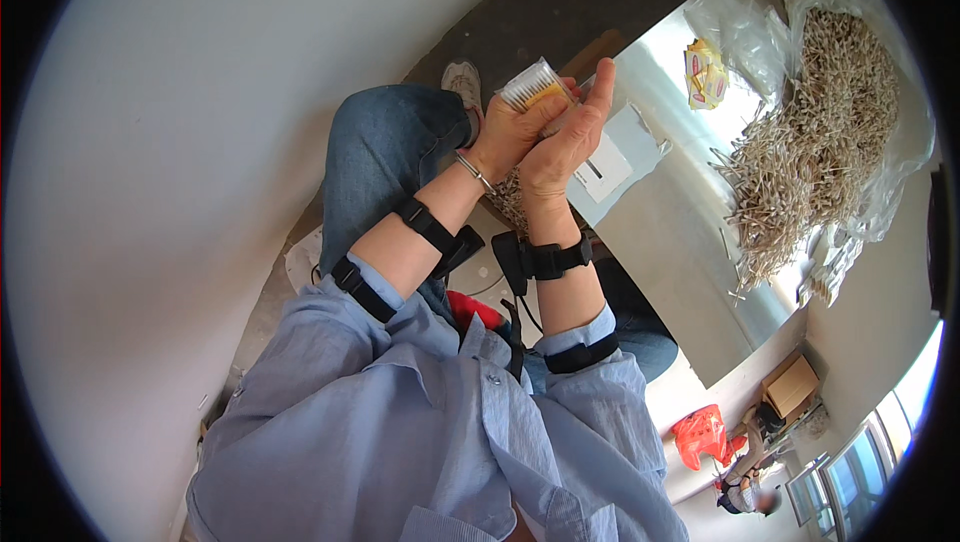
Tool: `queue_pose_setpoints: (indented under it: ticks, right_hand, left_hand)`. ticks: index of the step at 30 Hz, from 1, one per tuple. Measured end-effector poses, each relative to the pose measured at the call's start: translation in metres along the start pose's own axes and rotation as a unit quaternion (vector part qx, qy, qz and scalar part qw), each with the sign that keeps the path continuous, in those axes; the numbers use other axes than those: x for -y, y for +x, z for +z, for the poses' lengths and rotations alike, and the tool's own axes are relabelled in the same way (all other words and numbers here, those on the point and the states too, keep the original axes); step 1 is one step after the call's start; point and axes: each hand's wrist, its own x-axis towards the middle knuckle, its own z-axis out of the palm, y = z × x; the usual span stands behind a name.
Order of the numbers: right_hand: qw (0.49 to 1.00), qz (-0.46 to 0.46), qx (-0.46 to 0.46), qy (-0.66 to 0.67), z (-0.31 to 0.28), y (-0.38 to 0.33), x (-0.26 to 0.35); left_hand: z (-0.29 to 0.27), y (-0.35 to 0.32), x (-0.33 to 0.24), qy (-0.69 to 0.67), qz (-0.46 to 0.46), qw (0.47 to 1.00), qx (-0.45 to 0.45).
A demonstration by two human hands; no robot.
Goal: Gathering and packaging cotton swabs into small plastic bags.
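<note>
Head view shows the person seated, both forearms rising from the lower middle of the frame to meet just above centre. The left hand [505, 132] is wrapped around a small clear plastic cup [533, 88] packed with thin sticks, its ribbed mouth tilted toward the upper left. The right hand [565, 142] presses against the cup's other side, palm flat and fingers [600, 87] stretched straight up rather than curled — so the left fingers are closed on the cup while the right ones lie open alongside it. The cup sits above the person's lap, near the edge of the desk [680, 242] but not over it.

To the right, on the desk, a large heap of loose sticks [810, 132] spills out of a clear plastic bag [880, 182], with a small yellow packet [705, 72] at the upper centre-right.

The likeliest trouble is spillage: the cup is tilted and held off the desk, so if the flat right palm slips, sticks would probably drop onto the jeans or the floor rather than back onto the heap. A hard squeeze by the left hand might also buckle the thin plastic wall. Stray sticks at the desk's near edge look easy to knock off with a sleeve.
</note>
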Motion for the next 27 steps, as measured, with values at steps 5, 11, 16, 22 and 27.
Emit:
queue_pose_setpoints:
  ticks: [5,11,16,22,27]
  right_hand:
    - [0.999,0.013,-0.002,0.052,0.002,-0.001,0.005]
    - [0.996,0.012,-0.014,0.082,0.004,-0.001,-0.005]
    - [0.999,0.009,-0.013,0.041,0.001,-0.002,-0.003]
    - [1.000,0.016,-0.002,0.021,0.001,-0.002,-0.003]
    - [0.999,0.003,-0.007,0.032,0.002,-0.001,-0.005]
  left_hand:
    - [0.000,-0.001,0.000,0.018,0.003,1.000,0.012]
    - [0.001,-0.002,-0.004,0.020,-0.016,1.000,0.001]
    - [0.003,-0.002,-0.001,0.040,-0.002,0.999,0.004]
    - [-0.003,0.000,0.004,0.018,0.019,0.999,0.021]
    - [-0.023,0.011,-0.005,-0.089,0.058,0.993,0.050]
